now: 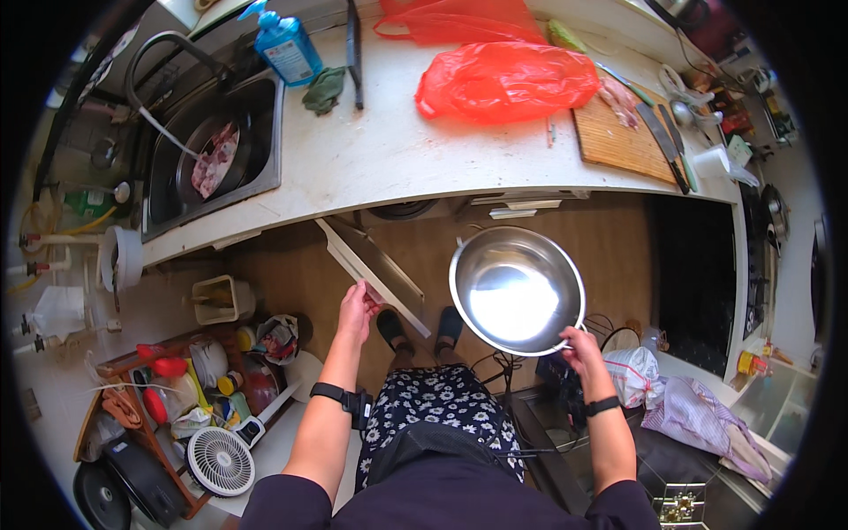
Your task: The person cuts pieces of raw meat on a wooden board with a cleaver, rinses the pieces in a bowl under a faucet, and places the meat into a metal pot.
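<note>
My right hand [580, 350] grips the near rim handle of a shiny, wide stainless-steel pot [520, 291], held over the floor with its bare inside facing up. My left hand [359, 310] has its fingers on the edge of a white cabinet door [371, 275], which is swung out below the counter. On the counter [358, 152] above them lies a red plastic bag [507, 83]. A wooden cutting board [626, 142] on the right carries raw meat [619, 103] and a knife [662, 140].
The black sink [268, 159] at left has a metal pan [232, 169] with raw meat, under a curved faucet [165, 36]. A blue pump bottle [288, 50] and green cloth [324, 89] are beside it. Crowded shelves [142, 417] and a white fan [220, 462] stand lower left.
</note>
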Available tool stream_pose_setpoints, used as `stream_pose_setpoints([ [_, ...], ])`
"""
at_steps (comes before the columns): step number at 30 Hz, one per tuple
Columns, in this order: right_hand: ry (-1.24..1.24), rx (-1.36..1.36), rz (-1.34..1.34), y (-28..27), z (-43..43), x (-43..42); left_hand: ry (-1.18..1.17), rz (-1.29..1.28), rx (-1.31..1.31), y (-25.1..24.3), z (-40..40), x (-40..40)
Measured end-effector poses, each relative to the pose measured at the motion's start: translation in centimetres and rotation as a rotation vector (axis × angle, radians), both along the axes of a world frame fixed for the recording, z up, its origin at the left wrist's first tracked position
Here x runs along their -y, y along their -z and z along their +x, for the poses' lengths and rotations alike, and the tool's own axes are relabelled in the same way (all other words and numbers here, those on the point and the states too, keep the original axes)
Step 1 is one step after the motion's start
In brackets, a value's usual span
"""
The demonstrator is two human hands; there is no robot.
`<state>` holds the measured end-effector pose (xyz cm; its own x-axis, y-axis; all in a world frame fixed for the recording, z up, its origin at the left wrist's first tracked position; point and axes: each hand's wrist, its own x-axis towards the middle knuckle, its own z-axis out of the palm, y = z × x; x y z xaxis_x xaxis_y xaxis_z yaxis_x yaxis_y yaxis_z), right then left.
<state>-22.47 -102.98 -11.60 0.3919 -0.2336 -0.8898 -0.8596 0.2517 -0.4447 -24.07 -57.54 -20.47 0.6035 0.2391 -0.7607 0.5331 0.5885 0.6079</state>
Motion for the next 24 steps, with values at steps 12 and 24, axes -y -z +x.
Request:
stream_pose_setpoints([
  [12,-0.127,0.175,0.151,10.1,8.9,-19.5,0.137,0.102,0.117,0.4,-3.4,-4.1],
  [24,0.178,0.355,0.419,24.3,23.4,-30.4,0.043,0.042,0.125,0.3,-3.6,-2.8],
])
